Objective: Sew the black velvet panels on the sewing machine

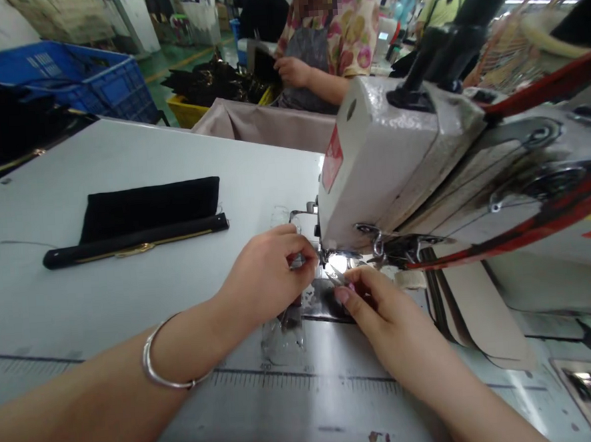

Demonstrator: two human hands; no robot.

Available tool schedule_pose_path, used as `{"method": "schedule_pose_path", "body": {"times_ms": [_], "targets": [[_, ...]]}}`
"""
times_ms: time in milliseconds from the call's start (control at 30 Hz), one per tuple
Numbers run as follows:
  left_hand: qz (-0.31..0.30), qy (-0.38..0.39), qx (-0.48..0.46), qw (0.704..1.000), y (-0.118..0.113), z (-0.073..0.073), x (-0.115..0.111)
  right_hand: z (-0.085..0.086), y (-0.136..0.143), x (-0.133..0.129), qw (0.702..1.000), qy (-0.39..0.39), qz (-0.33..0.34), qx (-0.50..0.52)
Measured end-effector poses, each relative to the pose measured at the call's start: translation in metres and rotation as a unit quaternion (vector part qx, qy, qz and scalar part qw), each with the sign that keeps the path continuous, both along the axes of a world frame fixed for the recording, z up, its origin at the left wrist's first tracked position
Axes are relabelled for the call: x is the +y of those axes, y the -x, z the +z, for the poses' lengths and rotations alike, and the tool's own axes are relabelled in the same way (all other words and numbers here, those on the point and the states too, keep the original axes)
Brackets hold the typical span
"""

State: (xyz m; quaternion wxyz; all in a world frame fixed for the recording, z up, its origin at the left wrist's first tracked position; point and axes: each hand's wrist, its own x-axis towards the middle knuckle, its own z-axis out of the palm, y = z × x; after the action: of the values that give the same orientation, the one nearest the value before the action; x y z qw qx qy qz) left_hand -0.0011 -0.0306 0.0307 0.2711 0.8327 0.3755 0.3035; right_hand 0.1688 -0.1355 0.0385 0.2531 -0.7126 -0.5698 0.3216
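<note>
Beside the needle area of the sewing machine (367,170), my left hand (271,269) is closed in a pinch. What its fingertips hold, if anything, is too small to make out. My right hand (385,302) grips small thread snips (335,276), their pointed metal blades directed up and left toward the needle. Both hands are close together at the machine's metal plate (325,302). Away to the left on the table lies a black fabric piece (149,210) with a dark edge and a gold zipper (142,249); a loose thread trails from its left end.
A ruler scale (285,376) runs along the white table's (181,308) front. Flat beige pieces (481,310) lie under the machine arm at right. Behind stand a blue crate (122,91) and a yellow bin (183,111) of dark pieces. A co-worker (310,53) handles a dark piece.
</note>
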Motion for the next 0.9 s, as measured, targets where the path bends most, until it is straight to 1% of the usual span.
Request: {"method": "schedule_pose_path", "body": {"times_ms": [133, 300, 400, 533, 800, 900], "targets": [[0.000, 0.009, 0.006, 1.000, 0.0004, 0.0022, -0.0006, -0.0048, 0.0042, 0.0053, 0.999, 0.002, -0.031, -0.026], [-0.007, 0.007, 0.001, 1.000, -0.0003, 0.0011, -0.0004, -0.0052, 0.0076, 0.0067, 0.998, -0.019, -0.054, -0.028], [-0.007, 0.008, -0.002, 1.000, -0.0012, -0.0001, 0.0001, -0.0044, 0.0091, 0.0075, 0.998, -0.033, -0.056, -0.025], [-0.003, 0.004, -0.003, 1.000, -0.0017, -0.0006, 0.0003, -0.0033, 0.0096, 0.0085, 0.998, -0.024, -0.054, -0.029], [-0.002, -0.002, -0.002, 1.000, -0.0023, -0.0001, -0.0007, -0.0053, 0.0065, 0.0034, 0.996, -0.039, -0.078, -0.017], [0.000, -0.003, -0.001, 1.000, -0.0024, 0.0002, -0.0012, -0.0045, 0.0054, 0.0014, 0.997, -0.022, -0.069, -0.023]]}}
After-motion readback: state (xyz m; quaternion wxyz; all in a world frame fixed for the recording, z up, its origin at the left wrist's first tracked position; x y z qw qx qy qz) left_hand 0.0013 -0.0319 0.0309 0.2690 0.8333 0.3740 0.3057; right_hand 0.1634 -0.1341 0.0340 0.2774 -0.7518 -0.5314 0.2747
